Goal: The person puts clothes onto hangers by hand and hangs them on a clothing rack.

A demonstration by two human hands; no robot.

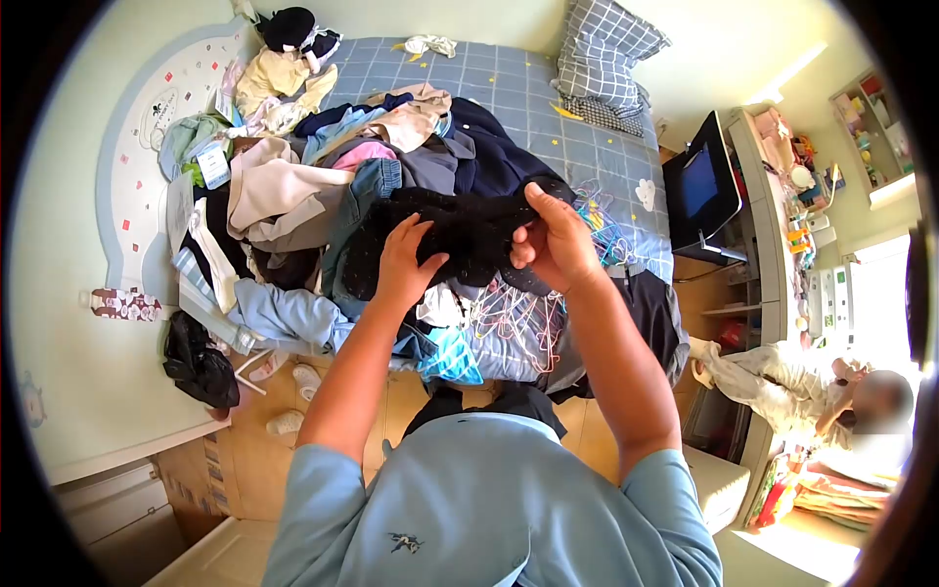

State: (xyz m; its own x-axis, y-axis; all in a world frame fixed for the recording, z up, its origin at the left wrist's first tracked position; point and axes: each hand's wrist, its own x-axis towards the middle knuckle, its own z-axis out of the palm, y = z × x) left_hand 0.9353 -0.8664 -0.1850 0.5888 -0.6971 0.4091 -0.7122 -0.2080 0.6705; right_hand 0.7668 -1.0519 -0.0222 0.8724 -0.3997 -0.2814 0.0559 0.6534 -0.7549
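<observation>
A black garment with small light specks (468,227) stretches between my two hands above the bed's front part. My right hand (559,240) grips its right end, with the thumb on top and the fingers curled under. My left hand (403,262) rests against its left side, thumb and fingers apart. Beneath and beside it is a heap of clothes: blue jeans (364,210), a beige garment (284,191) and a dark navy one (499,157). Just below the black garment, thin wire hangers (518,318) lie tangled on the bed.
The bed (509,73) has a blue checked cover, with a plaid pillow (606,49) at the back right. A black bag (199,359) hangs at left near slippers (286,422). A monitor (702,186) stands at right; another person (782,382) sits beyond.
</observation>
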